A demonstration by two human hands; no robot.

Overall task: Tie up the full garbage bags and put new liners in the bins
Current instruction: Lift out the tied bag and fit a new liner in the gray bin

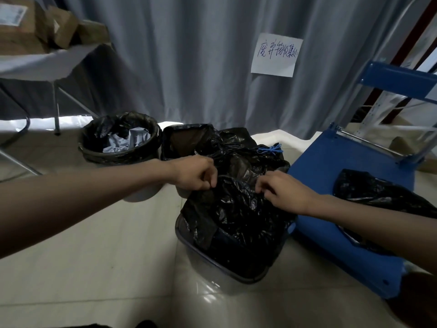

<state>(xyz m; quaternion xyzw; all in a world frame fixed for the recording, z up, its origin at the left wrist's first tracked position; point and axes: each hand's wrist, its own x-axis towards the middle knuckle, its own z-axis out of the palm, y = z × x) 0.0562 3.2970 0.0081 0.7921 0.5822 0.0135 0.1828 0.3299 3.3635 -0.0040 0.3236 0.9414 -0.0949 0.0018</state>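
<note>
Black garbage bag [236, 209] sits in the nearest bin [208, 261], a clear-walled bin with a dark rim, on the pale floor [94, 268] in front of the person. The bag's top is bunched up above the rim, crinkled and glossy. Left hand [196, 174] pinches the plastic at the bag's upper left edge, fingers curled round a fold. Right hand [281, 188] pinches the plastic on the bag's upper right, fingertips tucked into the folds. Both forearms reach in from the bottom corners of the frame.

Just behind this bin is a second bin [172, 143] with a black liner pulled over its rim, mostly dark inside; contents can't be made out. A blue drawstring [269, 149] lies bunched on black plastic at the back right, touching it; which bag it belongs to is unclear. To the left of that, a round bin [118, 157] with a black liner holds crumpled grey-white packaging [127, 140].

Right of the near bin, touching or just beside it, a blue folding chair [350, 162] with another black bag [369, 188] lying on its seat, partly under the right forearm.

Behind everything hangs a grey curtain [189, 55] with a white handwritten paper sign [275, 55] stuck on it. Upper left: a white table [42, 65] with brown cardboard boxes [35, 24] piled on top.
</note>
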